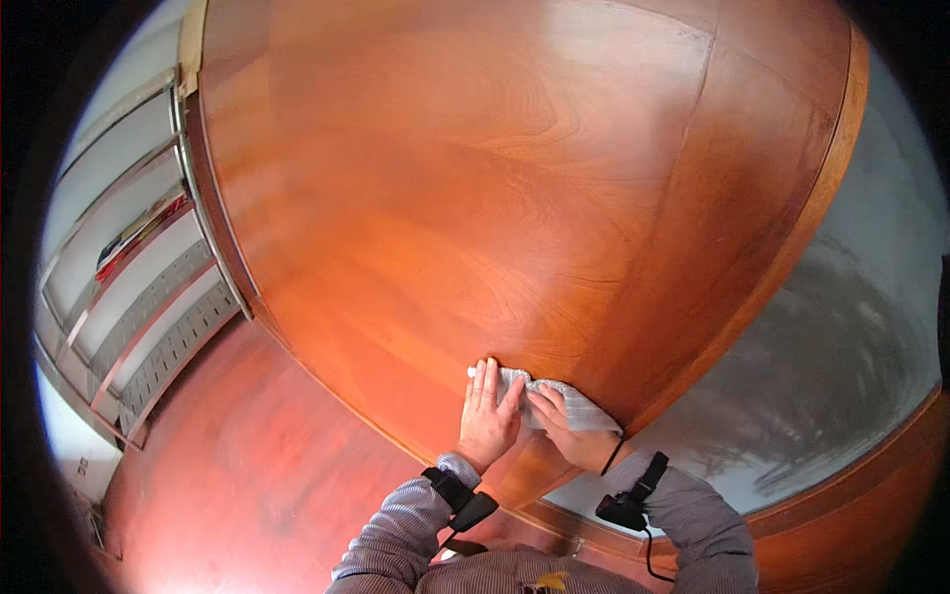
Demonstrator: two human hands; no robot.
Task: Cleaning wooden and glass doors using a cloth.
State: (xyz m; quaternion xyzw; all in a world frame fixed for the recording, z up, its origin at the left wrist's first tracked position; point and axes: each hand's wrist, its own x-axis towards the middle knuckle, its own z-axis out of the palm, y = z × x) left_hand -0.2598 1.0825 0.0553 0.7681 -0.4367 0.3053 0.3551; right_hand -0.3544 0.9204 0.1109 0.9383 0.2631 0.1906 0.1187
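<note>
A large varnished wooden panel [460, 223], with visible grain and a glossy sheen, fills the middle of the view. At its lower part my left hand [491, 419] lies flat, fingers pointing up the panel, on the left end of a pale grey-white cloth [586, 410]. Close beside it, my right hand [568, 431] rests on the same cloth, its fingers bent over the folds. The cloth lies between both hands and the wood. Part of it is hidden under my fingers.
A metal rack [167, 297] with perforated shelves and some red and dark items stands at the left. Below it spreads a reddish floor [245, 460]. A grey, smudged wall surface [809, 364] borders the panel's right edge. Black straps with small devices circle both wrists, with cables.
</note>
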